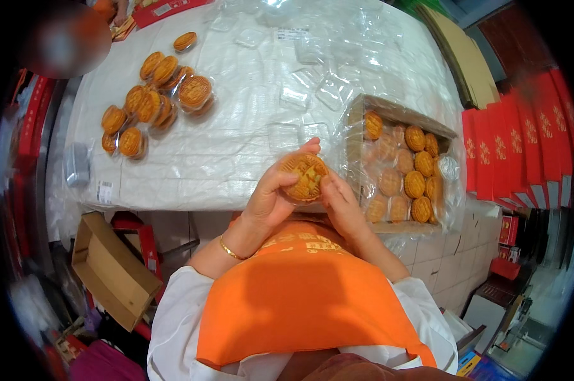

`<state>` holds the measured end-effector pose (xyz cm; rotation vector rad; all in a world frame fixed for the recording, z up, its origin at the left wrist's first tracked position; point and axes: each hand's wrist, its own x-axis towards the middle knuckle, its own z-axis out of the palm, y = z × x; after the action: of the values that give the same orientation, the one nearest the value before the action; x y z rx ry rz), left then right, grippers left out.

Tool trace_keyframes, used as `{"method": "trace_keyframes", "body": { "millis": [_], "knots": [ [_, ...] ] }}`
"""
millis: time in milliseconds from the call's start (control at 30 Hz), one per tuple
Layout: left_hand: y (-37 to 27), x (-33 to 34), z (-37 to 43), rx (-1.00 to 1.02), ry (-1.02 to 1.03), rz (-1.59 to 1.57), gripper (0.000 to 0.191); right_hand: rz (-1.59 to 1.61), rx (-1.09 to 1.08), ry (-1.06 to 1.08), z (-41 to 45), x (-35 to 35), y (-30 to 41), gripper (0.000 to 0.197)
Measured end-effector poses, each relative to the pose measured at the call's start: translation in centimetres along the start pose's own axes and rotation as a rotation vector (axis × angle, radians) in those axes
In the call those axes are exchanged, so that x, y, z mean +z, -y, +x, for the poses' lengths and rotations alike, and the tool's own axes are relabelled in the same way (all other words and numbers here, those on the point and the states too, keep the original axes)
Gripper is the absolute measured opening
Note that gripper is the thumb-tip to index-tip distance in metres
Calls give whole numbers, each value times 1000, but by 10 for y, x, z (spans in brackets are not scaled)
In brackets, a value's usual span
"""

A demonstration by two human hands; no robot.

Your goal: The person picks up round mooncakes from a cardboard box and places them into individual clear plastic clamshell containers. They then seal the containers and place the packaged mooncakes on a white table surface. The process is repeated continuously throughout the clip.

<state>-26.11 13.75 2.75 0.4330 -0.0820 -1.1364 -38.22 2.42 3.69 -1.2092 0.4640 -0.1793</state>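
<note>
A round, golden-brown mooncake [307, 178] with a moulded pattern is held in front of my waist, just above the table's near edge. My left hand [270, 190] supports it from the left, thumb on its face. From the right, the fingers of my right hand [342, 200] press on its edge. Whether a clear wrapper or tray covers it I cannot tell. To the right, a cardboard box [399, 229] lined with clear plastic holds several more mooncakes [414, 184]. Clear plastic trays [294, 93] lie beyond my hands.
Several packed mooncakes [148, 105] are grouped on the white-covered table [229, 166] at left. Red boxes [520, 143] stand in a row on the right. An open cardboard box [117, 271] sits below the left table edge. Another person's hand [121, 13] shows at the far left.
</note>
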Motion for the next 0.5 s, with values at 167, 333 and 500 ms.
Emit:
{"method": "trace_keyframes", "body": {
  "millis": [167, 333, 500],
  "knots": [
    [-4, -10, 2, 10, 103, 60, 64, -246, -6, -115, 6, 3, -1, 29],
    [2, -15, -5, 200, -180, 640, 38, -591, -108, -179, 19, 1, -3, 21],
    [-9, -46, -31, 215, -355, 1155, 35, -942, -172, -91, 26, 23, -6, 27]
  ]
}}
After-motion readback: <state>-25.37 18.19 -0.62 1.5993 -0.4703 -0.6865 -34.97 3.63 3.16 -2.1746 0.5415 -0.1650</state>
